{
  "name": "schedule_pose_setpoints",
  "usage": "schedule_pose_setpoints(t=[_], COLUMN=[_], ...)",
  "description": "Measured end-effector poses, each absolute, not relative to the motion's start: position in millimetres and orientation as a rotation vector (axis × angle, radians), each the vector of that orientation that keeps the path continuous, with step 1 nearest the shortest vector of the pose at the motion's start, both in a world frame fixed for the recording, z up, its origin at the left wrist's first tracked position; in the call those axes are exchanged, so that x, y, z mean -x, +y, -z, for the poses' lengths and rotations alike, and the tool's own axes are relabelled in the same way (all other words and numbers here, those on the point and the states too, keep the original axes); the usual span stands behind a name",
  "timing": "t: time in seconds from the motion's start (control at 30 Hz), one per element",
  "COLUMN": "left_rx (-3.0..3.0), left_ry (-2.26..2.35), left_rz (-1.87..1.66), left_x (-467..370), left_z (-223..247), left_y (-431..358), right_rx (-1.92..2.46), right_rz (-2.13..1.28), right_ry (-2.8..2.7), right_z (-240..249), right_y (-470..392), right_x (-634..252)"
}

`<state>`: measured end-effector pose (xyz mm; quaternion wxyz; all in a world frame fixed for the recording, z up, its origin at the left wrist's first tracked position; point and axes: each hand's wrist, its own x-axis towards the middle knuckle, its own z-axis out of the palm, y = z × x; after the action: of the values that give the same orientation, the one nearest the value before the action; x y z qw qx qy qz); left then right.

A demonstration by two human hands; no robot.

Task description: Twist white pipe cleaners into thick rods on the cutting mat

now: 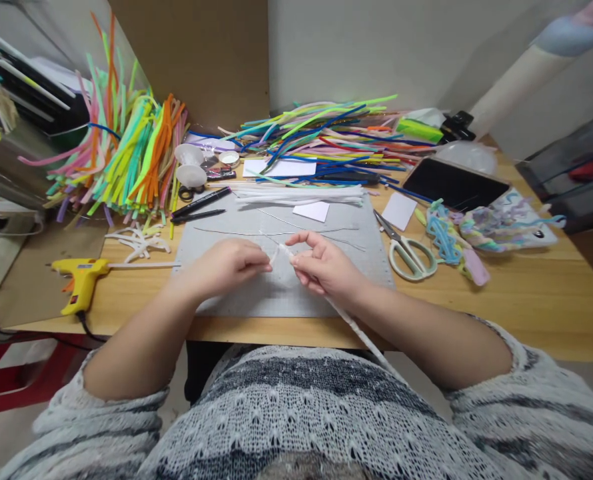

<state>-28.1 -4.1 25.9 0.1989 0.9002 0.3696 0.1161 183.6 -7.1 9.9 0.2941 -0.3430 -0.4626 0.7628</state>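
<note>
Over the grey cutting mat (pixel 236 300), my right hand (pixel 326 267) pinches a white fuzzy stem (pixel 364 337), which runs back under the wrist toward my body. A short white tip of it shows between both hands. My left hand (pixel 239 263) is closed, thumb and fingers pressed together near a thin white end (pixel 275 255). Thin wires (pixel 236 233) lie crossed on the mat just beyond my fingers. A bundle of white stems (pixel 301 194) rests at the mat's far edge.
Green-handled scissors (pixel 412 259) lie right of the mat, near a phone (pixel 456 183) and pastel braided pieces (pixel 444 230). At left are a yellow glue gun (pixel 81 277), white offcuts (pixel 139 241) and upright coloured stems (pixel 131 160). More coloured stems (pixel 321 133) lie behind.
</note>
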Motion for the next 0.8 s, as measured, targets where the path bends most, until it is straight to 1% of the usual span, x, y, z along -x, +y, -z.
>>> schedule_pose_setpoints(t=[0.1, 0.23, 0.37, 0.43, 0.53, 0.6, 0.67, 0.73, 0.8], left_rx=[-2.566, -2.555, -2.432, -2.349, -2.363, -2.468, -2.579, -2.650, -2.703], left_ry=[0.950, 1.117, 1.209, 1.208, 1.174, 1.100, 1.005, 0.966, 1.003], left_rz=[-0.297, -0.538, -0.667, -0.654, -0.488, -0.342, -0.267, -0.315, -0.442], left_x=[23.7, 25.4, 30.8, 30.7, 26.7, 23.2, 20.2, 18.5, 18.6], left_z=[-43.3, -65.5, -55.4, -42.9, -28.5, -26.9, -33.3, -45.9, -60.1], left_y=[-14.3, -4.7, 16.1, 20.1, 14.1, 5.3, -3.1, -7.2, -5.0], right_rx=[1.023, 1.061, 0.878, 0.772, 0.726, 0.753, 0.817, 0.903, 0.968], right_rz=[-2.042, -2.092, -2.150, -2.162, -2.100, -2.049, -2.036, -2.046, -2.058], right_ry=[-1.276, -1.374, -1.387, -1.337, -1.243, -1.200, -1.188, -1.203, -1.231], right_z=[-6.0, -6.6, -11.9, -13.6, -12.5, -9.9, -6.8, -4.6, -3.9], right_y=[-5.2, -8.5, -11.6, -11.0, -7.6, -4.6, -2.2, -1.0, -1.4], right_x=[-181.1, -180.0, -183.7, -185.7, -187.0, -186.4, -185.0, -183.3, -182.0])
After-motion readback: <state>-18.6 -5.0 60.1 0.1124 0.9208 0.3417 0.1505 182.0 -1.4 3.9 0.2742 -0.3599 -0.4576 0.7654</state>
